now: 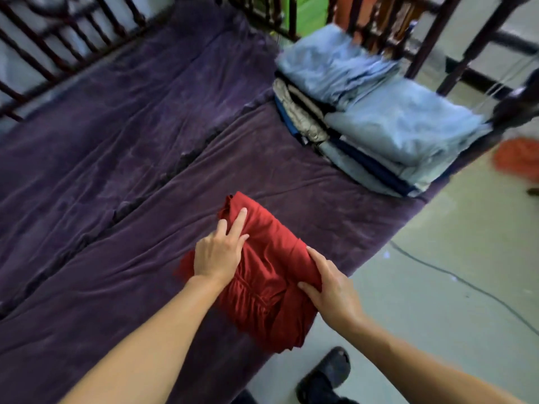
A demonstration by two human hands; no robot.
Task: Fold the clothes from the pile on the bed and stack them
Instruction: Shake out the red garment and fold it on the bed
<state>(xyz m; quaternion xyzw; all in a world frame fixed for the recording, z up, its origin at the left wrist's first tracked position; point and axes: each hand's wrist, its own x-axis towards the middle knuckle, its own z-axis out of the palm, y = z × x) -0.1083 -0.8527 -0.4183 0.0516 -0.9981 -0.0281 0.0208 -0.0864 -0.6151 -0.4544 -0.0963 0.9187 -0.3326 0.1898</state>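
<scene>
Folding apparently near its end: red garment, lower centre on the bed, is pressed by the straight, slightly spread fingers of the left hand and gripped at its edge by the right hand, with the folded stack upper right and no unfolded pile in view.

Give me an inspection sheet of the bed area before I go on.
Surface: purple bed cover, wrinkled, with a dark seam running diagonally.
Job's things: red garment, partly folded, at the bed's near edge; folded stack, light blue on top, at the far right corner.
Clutter: orange item and black sandal on the floor.
Hands: left hand flat on the red garment, fingers straight; right hand grips its right edge.
Cables: thin dark cable across the floor, right of the bed.
Surroundings: wooden bed rails behind.
</scene>
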